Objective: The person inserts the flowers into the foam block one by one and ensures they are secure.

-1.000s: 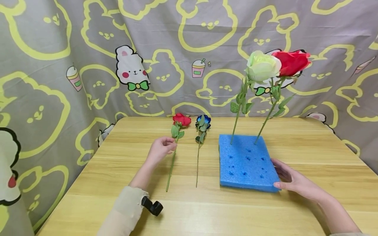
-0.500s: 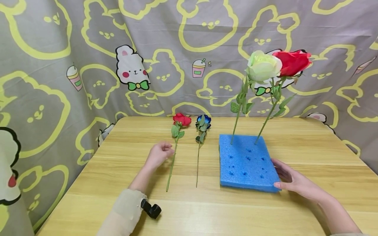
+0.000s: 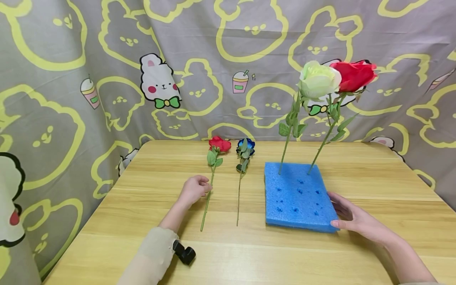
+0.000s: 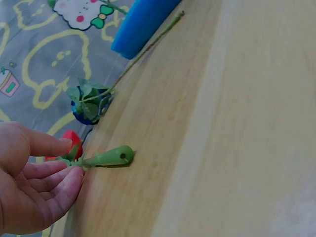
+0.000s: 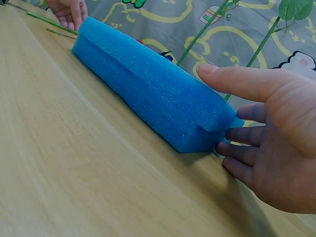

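A red rose (image 3: pixel 219 145) with a green stem lies on the table at left. My left hand (image 3: pixel 194 190) is at its stem, thumb and fingers apart with a gap between them in the left wrist view; whether the fingertips touch the stem, I cannot tell. Beside it lies a blue rose (image 3: pixel 245 147). At right is a blue foam block (image 3: pixel 288 198) with several holes. My right hand (image 3: pixel 360 221) rests against its right side, extended fingers (image 5: pixel 247 136) on the side and thumb at the near corner. A pale green rose (image 3: pixel 318 80) and a larger red rose (image 3: pixel 356 77) stand in the block.
All of this is on a wooden table (image 3: pixel 235 257). Behind it hangs a grey curtain (image 3: pixel 199 35) with yellow cartoon outlines. A black clip-like piece (image 3: pixel 184 252) is fixed at the left sleeve (image 3: pixel 153 249).
My left hand drew slightly left off the red rose's stem, then came back to it a little lower down. The right hand and the foam block have stayed put.
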Demonstrator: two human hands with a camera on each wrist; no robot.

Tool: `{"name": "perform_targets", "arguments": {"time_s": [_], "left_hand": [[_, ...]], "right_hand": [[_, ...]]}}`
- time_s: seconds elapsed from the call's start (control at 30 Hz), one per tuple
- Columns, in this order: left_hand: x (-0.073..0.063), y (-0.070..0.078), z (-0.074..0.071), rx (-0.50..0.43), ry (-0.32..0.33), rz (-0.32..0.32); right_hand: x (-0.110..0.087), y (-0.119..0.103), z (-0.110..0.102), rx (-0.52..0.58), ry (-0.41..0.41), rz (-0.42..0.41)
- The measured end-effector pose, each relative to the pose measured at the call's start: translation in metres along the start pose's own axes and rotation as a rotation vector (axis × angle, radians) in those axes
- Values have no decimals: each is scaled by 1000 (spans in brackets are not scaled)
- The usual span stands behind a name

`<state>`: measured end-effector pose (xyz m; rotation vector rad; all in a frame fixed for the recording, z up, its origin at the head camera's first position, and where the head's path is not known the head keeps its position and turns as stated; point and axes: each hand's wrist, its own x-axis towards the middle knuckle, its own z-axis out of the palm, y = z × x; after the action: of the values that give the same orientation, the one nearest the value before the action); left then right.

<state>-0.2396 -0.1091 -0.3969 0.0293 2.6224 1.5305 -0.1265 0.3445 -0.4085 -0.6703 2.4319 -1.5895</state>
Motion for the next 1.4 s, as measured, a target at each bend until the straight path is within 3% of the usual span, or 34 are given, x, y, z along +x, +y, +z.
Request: {"name": "perform_targets", "arguments": {"time_s": [0.33, 0.9, 1.2, 1.4], "left_hand": [[7, -1, 7, 112, -1, 15], [13, 14, 7, 272, 16, -77], [12, 16, 6, 186, -11, -126], [12, 14, 6, 32, -60, -163]], "right_hand": [[0, 1, 0, -7, 4, -4], [3, 0, -4, -11, 3, -12], [1, 2, -4, -1, 3, -21], [1, 4, -3, 15, -5, -28]]}}
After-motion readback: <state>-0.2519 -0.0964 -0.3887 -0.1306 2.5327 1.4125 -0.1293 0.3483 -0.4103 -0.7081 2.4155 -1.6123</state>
